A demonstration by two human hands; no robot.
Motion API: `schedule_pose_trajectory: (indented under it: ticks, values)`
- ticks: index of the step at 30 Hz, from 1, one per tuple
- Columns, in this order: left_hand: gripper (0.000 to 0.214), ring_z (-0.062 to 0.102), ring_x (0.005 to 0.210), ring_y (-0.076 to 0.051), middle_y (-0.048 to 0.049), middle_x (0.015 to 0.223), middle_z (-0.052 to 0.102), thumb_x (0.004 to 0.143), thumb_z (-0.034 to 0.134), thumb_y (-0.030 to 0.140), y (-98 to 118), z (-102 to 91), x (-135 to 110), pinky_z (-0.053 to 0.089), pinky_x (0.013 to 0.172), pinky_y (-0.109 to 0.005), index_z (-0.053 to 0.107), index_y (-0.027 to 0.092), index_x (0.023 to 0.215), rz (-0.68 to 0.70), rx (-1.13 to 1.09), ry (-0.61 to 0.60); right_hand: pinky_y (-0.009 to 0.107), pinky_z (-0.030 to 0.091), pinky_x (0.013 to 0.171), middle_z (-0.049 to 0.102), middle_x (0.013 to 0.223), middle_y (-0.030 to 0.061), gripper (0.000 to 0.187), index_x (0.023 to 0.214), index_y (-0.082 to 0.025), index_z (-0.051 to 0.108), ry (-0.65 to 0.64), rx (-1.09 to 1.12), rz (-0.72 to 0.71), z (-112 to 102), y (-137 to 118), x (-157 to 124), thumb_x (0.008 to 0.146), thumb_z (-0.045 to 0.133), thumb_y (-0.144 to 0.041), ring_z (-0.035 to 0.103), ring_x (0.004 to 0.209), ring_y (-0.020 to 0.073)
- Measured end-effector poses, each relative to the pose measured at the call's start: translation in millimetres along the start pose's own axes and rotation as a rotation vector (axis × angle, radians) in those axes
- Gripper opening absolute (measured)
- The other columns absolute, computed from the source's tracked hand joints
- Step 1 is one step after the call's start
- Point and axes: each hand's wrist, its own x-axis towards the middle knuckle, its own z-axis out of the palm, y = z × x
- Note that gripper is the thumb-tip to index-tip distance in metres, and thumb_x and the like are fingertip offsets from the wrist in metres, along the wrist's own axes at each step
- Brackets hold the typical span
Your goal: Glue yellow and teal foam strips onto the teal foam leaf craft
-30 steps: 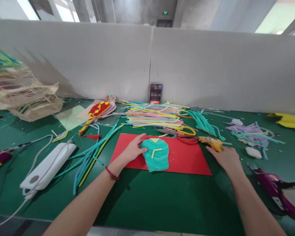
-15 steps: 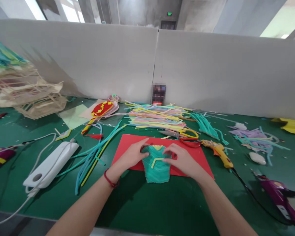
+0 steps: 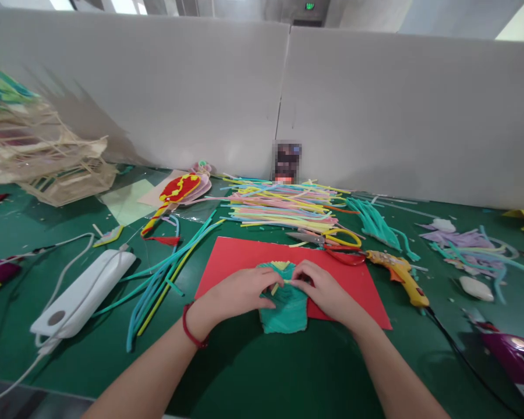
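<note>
A teal pipe-cleaner piece (image 3: 287,308) with a yellow tip lies on a red sheet (image 3: 240,261) on the green table. My left hand (image 3: 240,291) presses on its left side, fingers pinched at a short yellow strip (image 3: 277,285) on the piece. From the right my right hand (image 3: 321,288) meets it, fingertips pinched on the same strip. Both hands cover the upper half of the teal piece.
A pile of coloured pipe cleaners (image 3: 283,206) lies behind the sheet. Scissors (image 3: 327,240) and a yellow glue gun (image 3: 399,270) lie to the right, a purple tool (image 3: 513,355) at far right. A white power strip (image 3: 81,294) and long teal strands (image 3: 166,273) lie left.
My right hand left the glue gun and came to the teal piece. Both hands now pinch the yellow strip, and the piece has slid nearer the sheet's front edge.
</note>
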Motion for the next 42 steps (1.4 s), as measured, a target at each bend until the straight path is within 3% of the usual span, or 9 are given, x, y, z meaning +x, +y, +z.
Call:
schedule_pose_trajectory:
  ticks: [4,13,19,23,27,33,37,42]
  values:
    - [0.017,0.062,0.087,-0.018,-0.0034,0.096,0.068,0.092,0.050,0.028,1,2.7,3,0.044,0.075,-0.025,0.065,0.024,0.100,0.052,-0.012,0.096,0.029,0.045,0.069,0.059,0.079,0.0012,0.016,0.077,-0.023,0.057,0.005,0.028,0.013,-5,-1,-4,0.086,0.052,-0.034,0.056,0.076,0.0165]
    - [0.033,0.063,0.096,-0.017,-0.0066,0.103,0.069,0.097,0.037,0.033,-3,11.4,6,0.048,0.088,-0.028,0.067,0.020,0.102,0.121,-0.050,0.315,0.030,0.050,0.072,0.070,0.079,0.0020,0.015,0.077,-0.023,0.065,0.144,0.155,0.137,-13,-7,-7,0.077,0.060,-0.037,0.064,0.077,0.0181]
    - [0.020,0.065,0.085,-0.017,-0.0027,0.088,0.072,0.089,0.055,0.035,-6,15.9,9,0.050,0.081,-0.027,0.071,0.023,0.088,-0.095,-0.259,0.451,0.032,0.053,0.074,0.072,0.081,0.0033,0.021,0.079,-0.022,0.067,0.209,0.327,0.147,-8,-8,-7,0.070,0.068,-0.040,0.066,0.079,0.0193]
    - [0.013,0.066,0.078,-0.018,-0.0023,0.080,0.073,0.080,0.062,0.029,-3,15.3,17,0.050,0.073,-0.026,0.071,0.021,0.078,-0.270,-0.495,0.462,0.032,0.053,0.068,0.071,0.077,0.0041,0.022,0.071,-0.021,0.067,0.268,0.361,0.187,-8,-7,-5,0.067,0.069,-0.043,0.065,0.074,0.0200]
    - [0.012,0.065,0.078,-0.018,-0.0017,0.080,0.073,0.079,0.061,0.027,-5,14.7,20,0.049,0.074,-0.026,0.071,0.021,0.078,-0.295,-0.561,0.448,0.031,0.051,0.067,0.068,0.074,0.0034,0.020,0.069,-0.022,0.066,0.348,0.345,0.165,-7,-5,1,0.068,0.068,-0.041,0.062,0.071,0.0191]
    - [0.009,0.061,0.078,-0.017,-0.0023,0.080,0.065,0.079,0.062,0.025,-14,12.4,19,0.048,0.072,-0.026,0.066,0.019,0.075,-0.255,-0.401,0.595,0.033,0.048,0.080,0.062,0.082,0.0028,0.018,0.067,-0.022,0.067,0.353,0.267,0.096,-8,-4,16,0.070,0.067,-0.040,0.060,0.081,0.0183]
    - [0.016,0.061,0.090,-0.019,-0.0054,0.092,0.064,0.090,0.049,0.024,-17,13.3,17,0.049,0.083,-0.032,0.064,0.019,0.088,-0.290,-0.142,0.678,0.034,0.047,0.080,0.062,0.084,0.0037,0.021,0.069,-0.022,0.068,0.297,0.269,0.109,-8,1,25,0.070,0.067,-0.042,0.060,0.083,0.0196]
    - [0.027,0.060,0.104,-0.026,-0.0129,0.114,0.064,0.093,0.043,0.022,4,30.6,10,0.050,0.088,-0.039,0.057,0.015,0.115,-0.214,0.348,0.593,0.035,0.047,0.081,0.061,0.080,0.0035,0.023,0.068,-0.022,0.067,0.366,0.253,0.095,1,9,25,0.070,0.068,-0.045,0.060,0.082,0.0197]
